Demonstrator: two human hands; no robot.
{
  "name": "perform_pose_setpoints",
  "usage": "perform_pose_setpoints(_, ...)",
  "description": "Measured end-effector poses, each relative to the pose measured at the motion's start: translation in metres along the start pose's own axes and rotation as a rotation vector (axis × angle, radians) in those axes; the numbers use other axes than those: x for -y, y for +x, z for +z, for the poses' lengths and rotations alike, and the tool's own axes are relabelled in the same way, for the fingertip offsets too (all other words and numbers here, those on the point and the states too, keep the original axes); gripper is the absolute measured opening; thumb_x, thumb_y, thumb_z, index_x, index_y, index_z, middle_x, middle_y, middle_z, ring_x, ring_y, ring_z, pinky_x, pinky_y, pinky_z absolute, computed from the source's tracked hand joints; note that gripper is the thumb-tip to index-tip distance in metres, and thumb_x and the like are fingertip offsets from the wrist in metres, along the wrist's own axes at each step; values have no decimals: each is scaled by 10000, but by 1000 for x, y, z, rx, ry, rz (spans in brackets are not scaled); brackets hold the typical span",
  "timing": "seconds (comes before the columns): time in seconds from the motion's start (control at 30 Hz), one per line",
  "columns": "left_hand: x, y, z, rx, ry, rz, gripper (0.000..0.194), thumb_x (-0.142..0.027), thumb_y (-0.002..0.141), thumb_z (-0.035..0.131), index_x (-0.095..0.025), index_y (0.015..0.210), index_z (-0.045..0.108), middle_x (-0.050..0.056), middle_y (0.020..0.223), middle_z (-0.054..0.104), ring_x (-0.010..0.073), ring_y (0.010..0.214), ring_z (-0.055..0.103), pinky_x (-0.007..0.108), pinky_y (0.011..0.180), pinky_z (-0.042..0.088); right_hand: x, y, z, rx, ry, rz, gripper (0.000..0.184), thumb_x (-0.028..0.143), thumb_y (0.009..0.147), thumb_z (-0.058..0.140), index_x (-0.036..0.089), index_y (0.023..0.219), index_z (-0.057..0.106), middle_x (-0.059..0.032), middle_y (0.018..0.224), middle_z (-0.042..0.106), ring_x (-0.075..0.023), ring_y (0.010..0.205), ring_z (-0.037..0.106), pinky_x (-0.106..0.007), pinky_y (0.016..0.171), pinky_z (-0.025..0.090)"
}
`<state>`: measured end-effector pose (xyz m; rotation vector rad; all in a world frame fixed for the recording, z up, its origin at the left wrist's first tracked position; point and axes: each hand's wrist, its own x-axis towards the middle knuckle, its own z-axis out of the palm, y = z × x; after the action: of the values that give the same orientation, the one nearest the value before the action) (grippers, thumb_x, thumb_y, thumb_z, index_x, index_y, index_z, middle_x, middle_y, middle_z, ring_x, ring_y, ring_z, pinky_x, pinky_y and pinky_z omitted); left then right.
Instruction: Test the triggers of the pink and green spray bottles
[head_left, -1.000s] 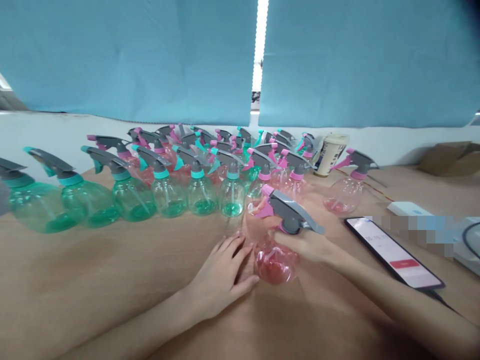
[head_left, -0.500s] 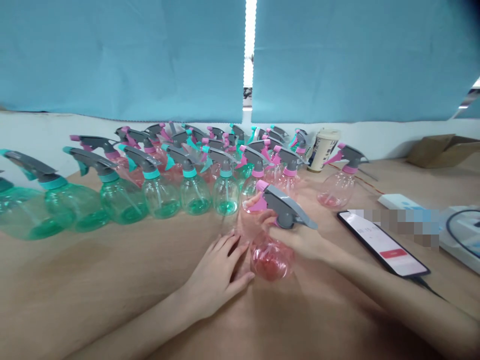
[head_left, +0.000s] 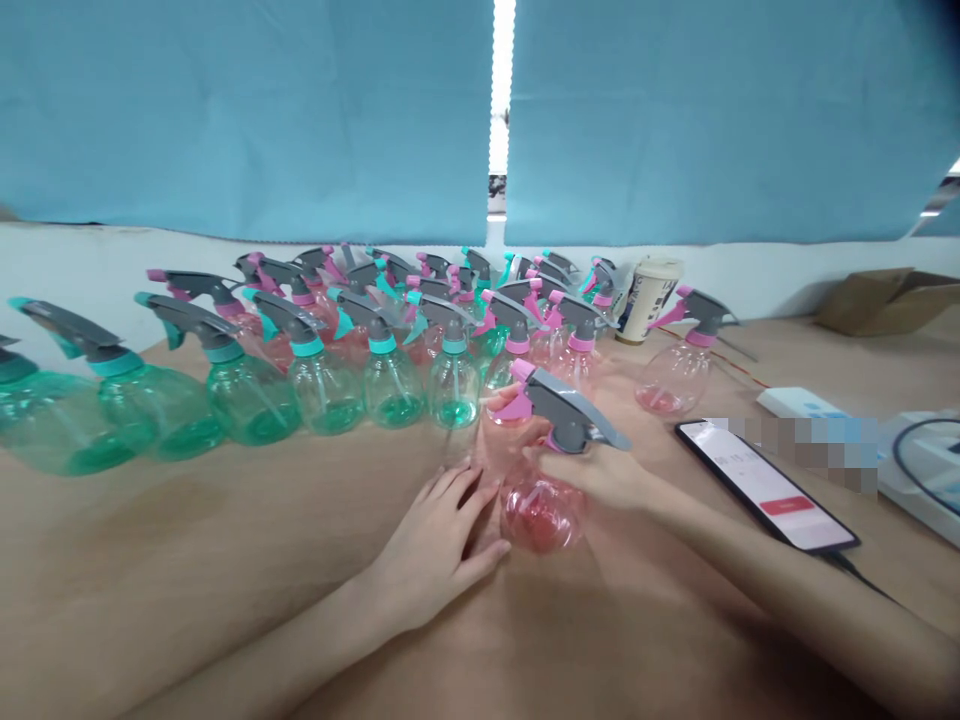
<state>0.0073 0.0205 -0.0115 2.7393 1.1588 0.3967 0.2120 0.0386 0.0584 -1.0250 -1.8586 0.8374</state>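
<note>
**A:** Where's the pink bottle (head_left: 541,510)?

**B:** Just in front of the rows of bottles (head_left: 394,395). The right hand (head_left: 600,478) has it at the neck, under the gray sprayer head (head_left: 570,415).

**A:** And those fingers (head_left: 544,458)?

**B:** Close together, curled around the neck, gripping it. The bottle's body sits below them. I can't tell whether its base touches the table (head_left: 225,530).

**A:** The left hand (head_left: 431,550)?

**B:** Flat on the table, fingers (head_left: 457,490) spread, the little finger just beside the bottle.

**A:** Anything else nearby?

**B:** A phone (head_left: 765,485), to the right of the hand.
</note>
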Motion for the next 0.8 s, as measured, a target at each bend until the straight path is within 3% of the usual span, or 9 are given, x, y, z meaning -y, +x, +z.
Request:
perform_pose_setpoints(0.23,-2,1,-1,-7,13,-3,440,-453,871,520,-184,1218,498,120,1347,445,295,1253,369,482,1016,310,-1,-2,5,-13,57,5,507,178,650,461,249,1151,492,22,719,611,-146,560,528,-277,547,484)
perform_pose_setpoints(0.4,-1,1,0,2,33,1,453,-453,877,513,-175,1233,487,128,1359,431,293,1265,356,479,1029,293,-5,-3,9,-84,70,-69,516,118,643,464,240,1141,524,-12,944,642,-139,671,563,-278,633,491)
perform_pose_setpoints(0.57,-1,-1,0,-9,22,2,445,-458,878,509,-188,1231,490,118,1358,433,293,1264,355,478,1019,311,-7,-3,9,-90,76,-40,484,115,643,458,232,1107,525,19,774,623,-110,520,477,-258,515,438)
perform_pose_setpoints(0.8,-2,0,-2,2,26,-2,449,-461,878,508,-185,1231,490,119,1354,435,290,1265,353,473,1021,311,-6,-3,10,-121,68,-36,388,143,620,474,223,995,534,40,648,550,-121,509,472,-260,498,428)
